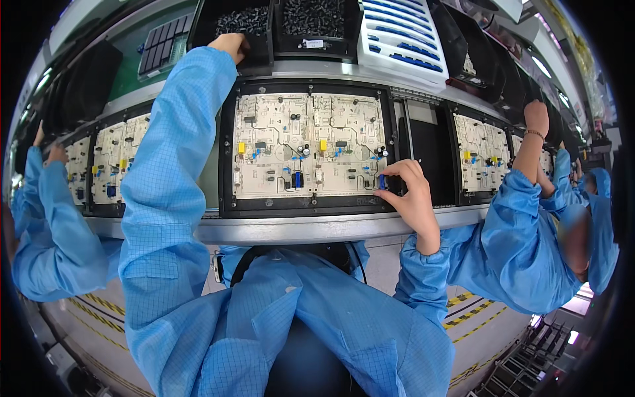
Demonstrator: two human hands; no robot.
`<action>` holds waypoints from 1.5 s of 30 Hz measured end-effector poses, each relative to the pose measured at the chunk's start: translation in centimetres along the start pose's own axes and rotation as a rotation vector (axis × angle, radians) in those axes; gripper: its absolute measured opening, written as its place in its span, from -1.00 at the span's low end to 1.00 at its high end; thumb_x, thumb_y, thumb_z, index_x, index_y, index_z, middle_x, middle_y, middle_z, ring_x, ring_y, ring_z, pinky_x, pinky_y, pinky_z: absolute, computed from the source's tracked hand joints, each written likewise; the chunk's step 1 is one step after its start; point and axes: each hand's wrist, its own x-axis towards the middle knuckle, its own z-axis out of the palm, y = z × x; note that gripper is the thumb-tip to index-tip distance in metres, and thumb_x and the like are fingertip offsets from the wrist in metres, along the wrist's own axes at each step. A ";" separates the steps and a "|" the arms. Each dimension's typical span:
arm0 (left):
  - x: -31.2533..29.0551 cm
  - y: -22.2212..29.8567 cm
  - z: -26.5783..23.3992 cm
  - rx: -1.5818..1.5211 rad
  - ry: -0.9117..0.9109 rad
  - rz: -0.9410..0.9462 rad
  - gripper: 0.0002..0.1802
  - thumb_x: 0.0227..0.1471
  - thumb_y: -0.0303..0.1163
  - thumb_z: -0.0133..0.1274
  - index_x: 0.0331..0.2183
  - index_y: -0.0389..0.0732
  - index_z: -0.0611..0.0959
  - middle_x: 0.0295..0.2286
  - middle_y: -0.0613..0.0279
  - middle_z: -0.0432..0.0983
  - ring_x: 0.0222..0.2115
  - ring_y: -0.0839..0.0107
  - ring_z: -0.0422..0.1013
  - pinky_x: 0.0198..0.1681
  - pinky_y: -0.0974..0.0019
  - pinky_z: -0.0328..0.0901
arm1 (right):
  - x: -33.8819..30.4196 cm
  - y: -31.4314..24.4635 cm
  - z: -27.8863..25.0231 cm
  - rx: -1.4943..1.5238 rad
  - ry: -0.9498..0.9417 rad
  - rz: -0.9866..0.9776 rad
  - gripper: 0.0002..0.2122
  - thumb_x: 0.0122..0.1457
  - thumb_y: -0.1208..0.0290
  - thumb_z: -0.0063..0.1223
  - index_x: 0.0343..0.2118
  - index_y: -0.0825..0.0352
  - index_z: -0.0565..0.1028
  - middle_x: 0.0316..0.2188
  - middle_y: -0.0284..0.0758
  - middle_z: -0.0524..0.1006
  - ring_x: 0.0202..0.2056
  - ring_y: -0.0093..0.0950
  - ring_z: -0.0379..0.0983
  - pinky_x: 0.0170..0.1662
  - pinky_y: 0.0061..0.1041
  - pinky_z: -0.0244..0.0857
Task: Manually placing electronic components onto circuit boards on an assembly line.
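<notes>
My right hand (413,195) pinches a small blue connector (381,181) between thumb and forefinger, over the lower right corner of a pale circuit board (349,109). A second, matching board (271,126) lies beside it in the same black frame (228,165); a dark blue part stands near its lower edge. Both boards carry yellow, blue and black components. My left arm stretches far forward, and my left hand (231,45) reaches over the front of a black bin (268,56) filled with small black parts (246,21). Its fingertips are mostly hidden there.
Another black bin of dark parts (311,18) and a white tray (397,69) with rows of blue connectors stand at the back. A metal rail (297,230) runs along the near edge. Co-workers in blue sleeves work at boards left (66,218) and right (522,212).
</notes>
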 end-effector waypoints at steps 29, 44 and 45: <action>-3.2 0.9 1.1 -0.539 0.239 0.051 -0.68 -0.19 -0.20 0.17 -0.38 -0.19 0.57 -0.65 0.31 0.39 -0.60 0.53 0.33 -0.48 0.46 0.28 | 1.7 -0.2 0.0 -0.243 -0.123 -0.034 -0.68 -0.41 0.43 0.29 -0.48 0.31 0.47 -0.43 -0.32 0.48 -0.26 -0.35 0.34 -0.19 -0.43 0.20; -6.9 1.6 -4.2 -1.052 0.736 0.235 -0.80 0.07 -0.40 -0.13 -0.26 -0.26 0.48 -0.59 0.31 0.37 -0.52 0.58 0.32 -0.39 0.53 0.25 | 2.2 -1.2 0.4 -0.319 -0.158 -0.095 -0.67 -0.48 0.47 0.29 -0.54 0.31 0.43 -0.51 -0.35 0.43 -0.36 -0.37 0.30 -0.23 -0.45 0.07; -7.1 0.2 -5.2 -1.120 0.814 0.248 -0.79 0.09 -0.38 -0.19 -0.30 -0.27 0.48 -0.57 0.27 0.39 -0.52 0.58 0.31 -0.40 0.54 0.24 | 2.2 -1.2 0.3 -0.330 -0.173 -0.098 -0.67 -0.49 0.47 0.29 -0.55 0.31 0.42 -0.51 -0.36 0.42 -0.36 -0.37 0.30 -0.23 -0.45 0.07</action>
